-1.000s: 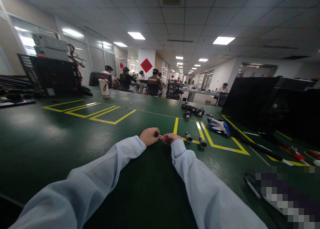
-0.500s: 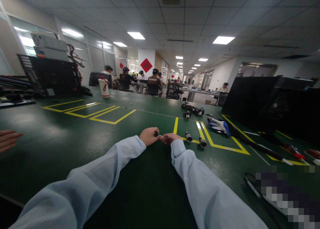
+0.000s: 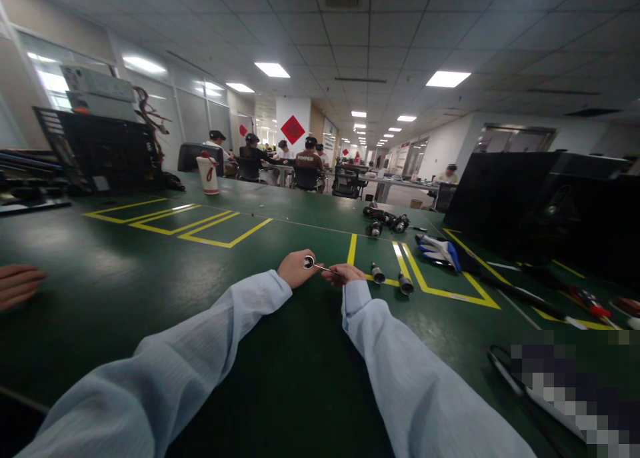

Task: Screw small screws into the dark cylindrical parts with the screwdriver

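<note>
My left hand is closed around a small metal cylindrical part, its round open end turned towards me. From the right, my right hand pinches a thin metal rod-like tool; its tip reaches the rim of that part. Whether the tip is inside the opening I cannot make out. Just right of my right hand, two similar metal cylindrical parts, one nearer and one farther, lie on the green table.
Another person's hand rests at the left edge. Farther back are dark metal fittings, blue-and-white gloves and a white cup. A red-handled screwdriver lies at right, before a large black case. Yellow tape marks the tabletop.
The metal part in my left hand has tilted slightly, and its open end shows brighter and a little farther left. The thin tool shows more of its length. The other objects stay put.
</note>
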`<action>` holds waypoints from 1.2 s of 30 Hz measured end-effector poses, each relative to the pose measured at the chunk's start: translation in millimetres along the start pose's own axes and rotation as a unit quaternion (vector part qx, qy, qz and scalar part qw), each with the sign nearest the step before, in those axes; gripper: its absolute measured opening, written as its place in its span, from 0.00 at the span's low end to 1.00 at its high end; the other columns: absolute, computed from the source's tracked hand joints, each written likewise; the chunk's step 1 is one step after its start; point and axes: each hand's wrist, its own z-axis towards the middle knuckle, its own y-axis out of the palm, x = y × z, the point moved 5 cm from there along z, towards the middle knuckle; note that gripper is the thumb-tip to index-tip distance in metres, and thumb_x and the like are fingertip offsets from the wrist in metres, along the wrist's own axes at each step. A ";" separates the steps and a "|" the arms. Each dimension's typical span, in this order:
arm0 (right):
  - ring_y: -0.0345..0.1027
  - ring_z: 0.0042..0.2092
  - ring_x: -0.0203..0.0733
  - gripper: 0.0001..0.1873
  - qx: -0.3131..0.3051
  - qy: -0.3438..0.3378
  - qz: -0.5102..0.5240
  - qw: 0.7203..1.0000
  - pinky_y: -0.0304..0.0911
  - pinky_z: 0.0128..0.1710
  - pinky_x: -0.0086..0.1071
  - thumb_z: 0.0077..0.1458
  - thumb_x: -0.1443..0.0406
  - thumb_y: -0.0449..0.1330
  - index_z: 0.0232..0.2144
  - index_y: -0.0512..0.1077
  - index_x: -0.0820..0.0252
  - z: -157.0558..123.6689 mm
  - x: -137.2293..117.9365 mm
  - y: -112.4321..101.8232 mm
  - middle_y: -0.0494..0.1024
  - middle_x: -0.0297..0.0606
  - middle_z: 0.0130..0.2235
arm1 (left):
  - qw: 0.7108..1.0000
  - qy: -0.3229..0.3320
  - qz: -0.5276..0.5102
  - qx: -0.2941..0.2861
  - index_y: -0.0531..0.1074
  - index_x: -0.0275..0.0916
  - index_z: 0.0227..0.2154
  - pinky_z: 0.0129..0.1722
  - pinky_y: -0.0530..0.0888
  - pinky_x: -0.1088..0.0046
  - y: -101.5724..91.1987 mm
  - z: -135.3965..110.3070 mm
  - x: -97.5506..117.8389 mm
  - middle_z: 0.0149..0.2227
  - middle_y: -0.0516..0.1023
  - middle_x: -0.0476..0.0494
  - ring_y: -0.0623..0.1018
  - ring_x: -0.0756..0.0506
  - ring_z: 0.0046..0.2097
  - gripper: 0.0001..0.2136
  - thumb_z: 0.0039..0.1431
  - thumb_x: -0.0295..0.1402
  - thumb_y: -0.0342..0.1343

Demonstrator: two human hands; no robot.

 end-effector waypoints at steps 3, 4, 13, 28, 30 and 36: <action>0.70 0.24 0.35 0.04 0.014 -0.029 -0.001 0.999 0.62 0.24 0.27 0.37 0.66 0.56 0.19 0.71 0.57 -1.2 -2.3 -1.5 0.77 0.32 0.21 | 1.000 -0.024 0.001 0.009 0.68 0.37 0.25 0.24 0.65 0.76 -1.2 0.5 -2.4 0.22 0.72 0.48 0.71 0.49 0.26 0.14 0.48 0.45 0.50; 0.70 0.25 0.36 0.04 0.020 -0.039 -0.002 0.999 0.62 0.24 0.27 0.37 0.65 0.56 0.19 0.70 0.58 -1.2 -2.8 -2.3 0.77 0.33 0.21 | 0.999 -0.031 0.000 0.013 0.68 0.37 0.25 0.25 0.65 0.76 -1.4 0.7 -3.6 0.23 0.72 0.47 0.71 0.49 0.26 0.15 0.48 0.45 0.50; 0.66 0.28 0.36 0.13 0.108 -0.133 -0.108 0.979 0.63 0.25 0.29 0.39 0.59 0.59 0.29 0.69 0.59 1.8 -7.5 -6.5 0.75 0.36 0.31 | 0.993 -0.056 0.094 -0.034 0.67 0.39 0.30 0.29 0.67 0.73 2.3 -0.3 -0.2 0.29 0.75 0.44 0.75 0.44 0.32 0.13 0.48 0.44 0.51; 0.62 0.34 0.42 0.12 0.057 -0.285 -0.400 0.869 0.61 0.38 0.37 0.33 0.67 0.59 0.25 0.62 0.56 -14.1 -21.0 25.7 0.68 0.35 0.30 | 0.980 0.017 0.141 -0.139 0.58 0.40 0.42 0.32 0.69 0.68 14.9 -15.4 36.5 0.32 0.75 0.42 0.76 0.39 0.36 0.19 0.45 0.28 0.52; 0.62 0.33 0.41 0.12 0.055 -0.281 -0.400 0.871 0.60 0.37 0.36 0.33 0.67 0.60 0.24 0.63 0.56 -13.3 -22.1 23.6 0.67 0.33 0.29 | 0.983 0.014 0.123 -0.138 0.58 0.40 0.42 0.32 0.69 0.68 14.7 -15.0 37.5 0.33 0.75 0.41 0.76 0.38 0.36 0.20 0.44 0.31 0.54; 0.62 0.33 0.42 0.09 0.051 -0.322 -0.429 0.843 0.60 0.36 0.35 0.33 0.69 0.58 0.23 0.63 0.56 -15.8 -26.2 22.9 0.67 0.35 0.29 | 0.991 0.016 0.046 -0.124 0.58 0.38 0.43 0.32 0.69 0.69 18.8 -12.4 34.6 0.33 0.75 0.42 0.76 0.40 0.36 0.22 0.42 0.29 0.55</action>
